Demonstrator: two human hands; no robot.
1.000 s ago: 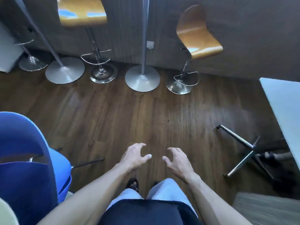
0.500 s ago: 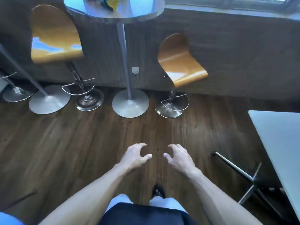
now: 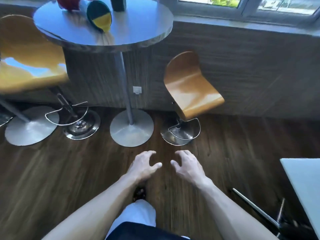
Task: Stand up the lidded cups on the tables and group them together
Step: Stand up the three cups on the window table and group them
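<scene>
A green-and-yellow lidded cup (image 3: 100,15) lies tipped over on the round grey metal-edged bar table (image 3: 142,30), between a red object (image 3: 68,3) and a dark upright cup (image 3: 118,4) at the far edge. Both the left hand (image 3: 142,166) and right hand (image 3: 187,166) hang empty, fingers loosely spread and curled, well short of it. This looks like the approach; next comes reaching up to right it. Orange moulded stools (image 3: 190,89) flank the table on dark wood flooring (image 3: 52,170) below a window (image 3: 242,4).

Two bare forearms without sleeves, no watch or ring visible on left hand (image 3: 144,166) or right hand (image 3: 188,168). Dark navy garment (image 3: 143,231) at bottom centre of the frame. Light, pale blue trouser leg (image 3: 136,213) above it. Dark footwear (image 3: 140,194), blurred, details unclear.
</scene>
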